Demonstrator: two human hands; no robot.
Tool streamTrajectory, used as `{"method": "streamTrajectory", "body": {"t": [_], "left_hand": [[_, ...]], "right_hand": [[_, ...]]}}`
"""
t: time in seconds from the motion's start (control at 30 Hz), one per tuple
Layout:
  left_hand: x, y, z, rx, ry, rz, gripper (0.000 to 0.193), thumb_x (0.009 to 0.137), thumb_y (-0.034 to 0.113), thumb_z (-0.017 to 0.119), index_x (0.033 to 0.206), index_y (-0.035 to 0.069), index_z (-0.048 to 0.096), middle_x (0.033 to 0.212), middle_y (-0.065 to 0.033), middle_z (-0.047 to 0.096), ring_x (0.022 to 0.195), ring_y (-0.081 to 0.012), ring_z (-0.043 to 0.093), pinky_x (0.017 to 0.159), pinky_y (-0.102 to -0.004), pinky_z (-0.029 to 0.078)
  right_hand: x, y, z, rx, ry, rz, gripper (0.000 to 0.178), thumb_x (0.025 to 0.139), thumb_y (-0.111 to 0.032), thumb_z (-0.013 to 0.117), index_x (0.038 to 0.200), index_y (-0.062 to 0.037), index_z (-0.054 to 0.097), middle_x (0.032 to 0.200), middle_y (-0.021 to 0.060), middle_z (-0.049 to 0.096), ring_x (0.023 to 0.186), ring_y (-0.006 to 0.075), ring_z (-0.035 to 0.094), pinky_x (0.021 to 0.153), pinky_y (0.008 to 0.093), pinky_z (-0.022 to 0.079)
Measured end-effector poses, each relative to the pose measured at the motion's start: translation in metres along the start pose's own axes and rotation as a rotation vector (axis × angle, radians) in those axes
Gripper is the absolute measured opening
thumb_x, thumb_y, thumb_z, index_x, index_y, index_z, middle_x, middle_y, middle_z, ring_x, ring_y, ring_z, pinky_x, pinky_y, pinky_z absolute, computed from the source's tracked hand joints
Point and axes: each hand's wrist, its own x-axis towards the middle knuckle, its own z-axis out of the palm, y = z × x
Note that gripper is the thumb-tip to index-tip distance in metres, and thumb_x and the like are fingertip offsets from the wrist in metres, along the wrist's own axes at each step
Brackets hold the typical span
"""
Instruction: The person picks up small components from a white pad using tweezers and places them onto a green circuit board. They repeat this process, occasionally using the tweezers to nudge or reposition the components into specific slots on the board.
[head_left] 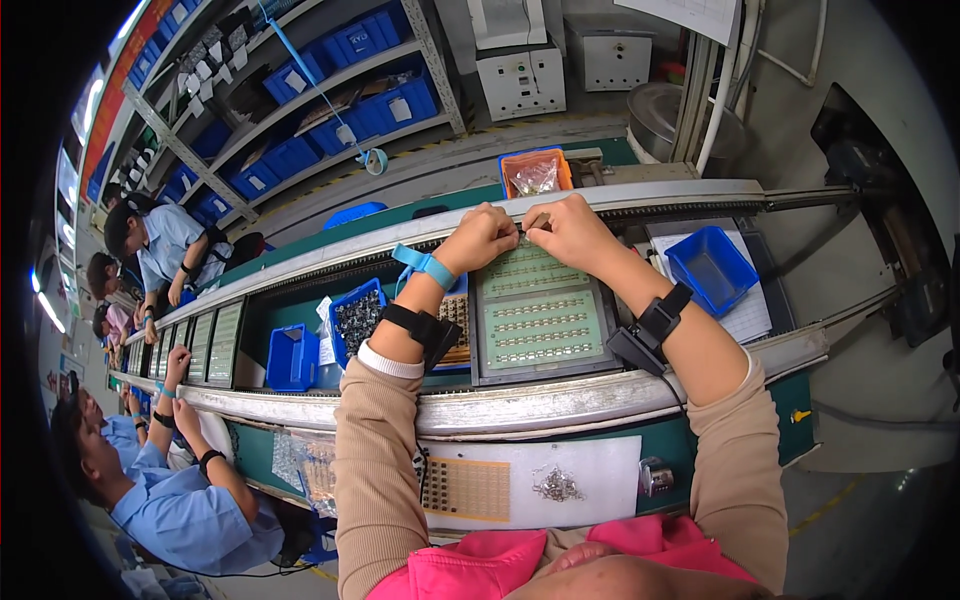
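Note:
Two pale green circuit board panels point(548, 328) with rows of small metal parts lie in a dark frame point(490, 372) on the conveyor. Over the far end of the upper panel, my left hand point(484, 238) is closed, fingertips pinched together, with a blue strap on its wrist. Close beside it, my right hand point(566, 232) also pinches near the frame's far edge. Whatever the fingertips hold is too small or hidden to make out. Left of the frame are a brown tray point(456, 325) of small parts, partly behind my left forearm, and a blue bin of black components point(358, 318).
An orange bin point(564, 172) with bagged parts stands beyond the far rail. A blue bin point(712, 268) sits on papers at right, another blue bin point(292, 358) at left. Nearer me, a white mat point(610, 475) carries a yellow perforated board point(470, 488) and metal pieces point(557, 485). Co-workers sit left.

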Motion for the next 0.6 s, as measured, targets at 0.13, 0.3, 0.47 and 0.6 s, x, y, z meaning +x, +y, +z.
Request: {"method": "streamTrajectory", "body": {"t": [0.13, 0.3, 0.47, 0.6], "left_hand": [[-0.001, -0.001, 0.001, -0.03, -0.003, -0.024, 0.013, 0.074, 0.009, 0.067, 0.073, -0.003, 0.061, 0.072, -0.015, 0.058, 0.073, -0.0263, 0.054, 0.067, -0.0346, 0.043], [-0.001, 0.003, -0.003, -0.16, -0.057, -0.141, 0.012, 0.075, 0.008, 0.066, 0.075, -0.003, 0.062, 0.074, -0.014, 0.06, 0.072, -0.0237, 0.056, 0.065, -0.0325, 0.044], [-0.004, 0.002, -0.006, -0.2, -0.021, -0.112, 0.012, 0.075, 0.008, 0.066, 0.077, -0.004, 0.063, 0.075, -0.0141, 0.062, 0.07, -0.0224, 0.056, 0.064, -0.0308, 0.045], [-0.01, 0.01, -0.021, -0.112, 0.15, -0.053, 0.009, 0.078, 0.006, 0.063, 0.08, -0.003, 0.064, 0.076, -0.0104, 0.063, 0.072, -0.0192, 0.056, 0.065, -0.0299, 0.046]], "right_hand": [[-0.001, 0.001, 0.001, -0.005, -0.001, 0.001, 0.014, 0.071, -0.008, 0.059, 0.078, 0.002, 0.065, 0.069, 0.0173, 0.064, 0.063, 0.0279, 0.064, 0.062, 0.0322, 0.05], [-0.001, 0.002, 0.001, -0.009, 0.003, 0.004, 0.014, 0.071, -0.008, 0.058, 0.078, 0.0019, 0.065, 0.069, 0.0175, 0.064, 0.063, 0.0283, 0.064, 0.062, 0.0325, 0.05], [0.0, 0.002, 0.0, -0.031, -0.004, -0.018, 0.01, 0.074, -0.004, 0.061, 0.079, 0.0039, 0.064, 0.068, 0.014, 0.065, 0.063, 0.0186, 0.065, 0.061, 0.0276, 0.05], [0.004, 0.001, -0.003, 0.14, 0.059, 0.055, 0.01, 0.075, -0.002, 0.06, 0.082, 0.0044, 0.063, 0.066, 0.0106, 0.065, 0.063, 0.0149, 0.064, 0.06, 0.0262, 0.05]]}}
